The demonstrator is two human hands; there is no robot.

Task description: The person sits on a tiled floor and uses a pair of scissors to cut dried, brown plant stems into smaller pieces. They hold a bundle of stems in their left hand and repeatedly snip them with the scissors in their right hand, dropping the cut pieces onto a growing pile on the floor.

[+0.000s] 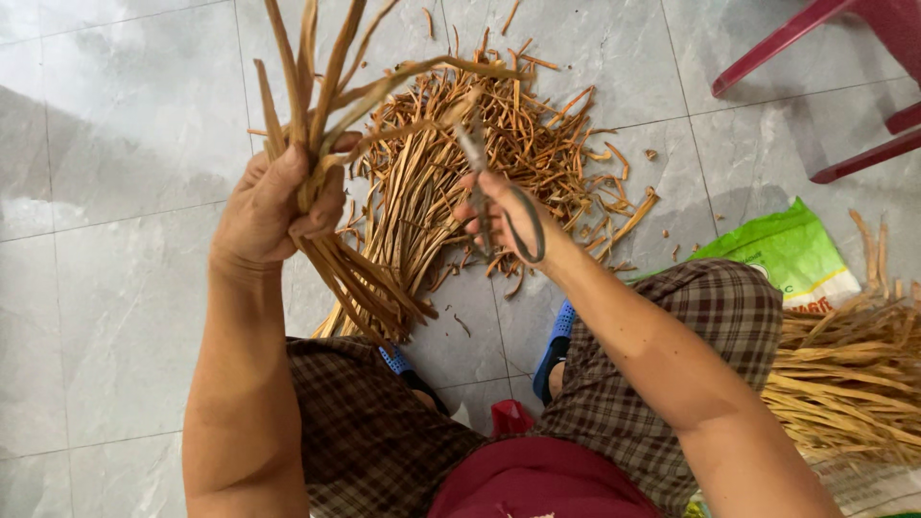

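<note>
My left hand is shut around a bundle of long dried brown leaf strips, held upright so the ends fan out above my fist and the stalks hang below it. My right hand grips a pair of metal scissors, blades pointing up toward one strip that bends over from the bundle. Beneath both hands a pile of cut strips and trimmings lies spread on the grey tiled floor.
A heap of uncut dried stalks lies at my right on a green and white sack. Legs of a dark red plastic chair stand at the top right. My knees in checked shorts and blue sandals are below.
</note>
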